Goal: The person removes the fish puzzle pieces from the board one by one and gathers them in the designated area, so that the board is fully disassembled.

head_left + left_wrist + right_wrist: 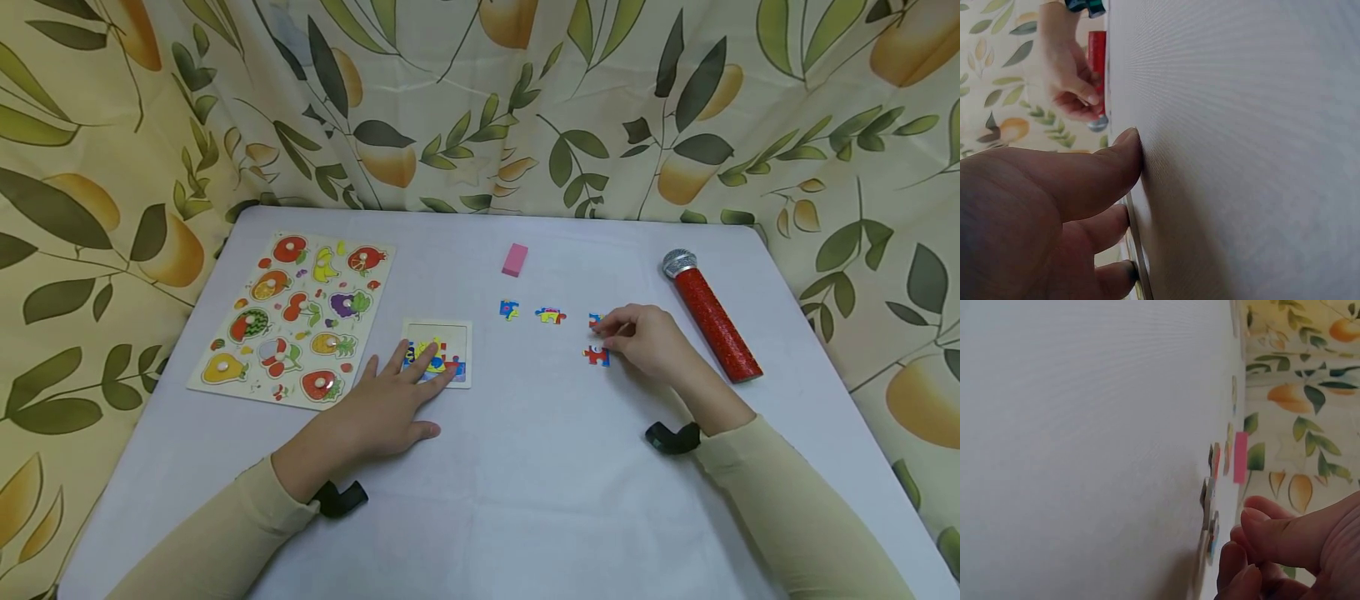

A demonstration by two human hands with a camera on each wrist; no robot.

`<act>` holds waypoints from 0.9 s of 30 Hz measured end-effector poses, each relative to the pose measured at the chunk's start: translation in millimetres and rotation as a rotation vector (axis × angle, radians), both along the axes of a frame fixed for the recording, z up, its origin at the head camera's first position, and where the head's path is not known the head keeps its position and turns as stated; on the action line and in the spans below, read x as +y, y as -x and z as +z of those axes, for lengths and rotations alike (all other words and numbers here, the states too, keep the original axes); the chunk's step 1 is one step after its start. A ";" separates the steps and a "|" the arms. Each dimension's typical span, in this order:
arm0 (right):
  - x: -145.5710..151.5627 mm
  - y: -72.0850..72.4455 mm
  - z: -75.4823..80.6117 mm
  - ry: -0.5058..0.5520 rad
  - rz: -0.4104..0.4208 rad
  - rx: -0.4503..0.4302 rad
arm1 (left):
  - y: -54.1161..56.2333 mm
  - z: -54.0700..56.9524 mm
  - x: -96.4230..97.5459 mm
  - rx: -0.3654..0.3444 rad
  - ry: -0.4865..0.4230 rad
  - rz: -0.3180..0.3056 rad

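Observation:
My left hand (393, 400) lies with spread fingers over a small square puzzle tray (468, 337), fingertips on the joined, colourful pieces inside. In the left wrist view its thumb (1097, 175) is extended at the table surface. My right hand (648, 342) bends its fingers low over the loose jigsaw pieces. Its fingertips overlap a blue and red puzzle piece (594, 319); I cannot tell whether they grip it. Just below is a red puzzle piece (596, 357). In the right wrist view, several pieces (1213, 537) lie flat beside the bent fingers, thumb (1272, 534) close to the index finger.
A yellow and red piece (551, 316) and a blue piece (508, 310) lie farther left, below a pink block (514, 259). A fruit puzzle board (292, 321) lies at the left. The red microphone (716, 321) is right of my right hand. A patterned curtain (465, 100) hangs behind.

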State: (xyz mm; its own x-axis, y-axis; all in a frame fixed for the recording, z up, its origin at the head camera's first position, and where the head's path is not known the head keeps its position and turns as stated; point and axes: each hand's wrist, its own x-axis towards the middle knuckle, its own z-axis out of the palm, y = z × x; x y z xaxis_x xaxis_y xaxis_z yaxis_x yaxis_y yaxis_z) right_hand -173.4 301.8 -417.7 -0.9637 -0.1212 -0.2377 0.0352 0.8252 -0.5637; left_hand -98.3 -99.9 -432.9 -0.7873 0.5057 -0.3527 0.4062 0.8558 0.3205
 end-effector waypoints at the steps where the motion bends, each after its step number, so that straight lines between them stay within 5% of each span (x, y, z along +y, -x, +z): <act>1: -0.8 0.5 0.8 0.002 0.001 0.004 | 0.0 0.0 -0.1 0.000 0.000 0.000; 15: -39.0 6.7 2.2 0.089 0.060 0.025 | -0.4 -1.0 -0.3 0.003 -0.010 -0.002; 27: -105.5 11.2 -1.9 0.139 0.240 0.082 | -0.2 -1.8 0.6 -0.014 0.004 0.018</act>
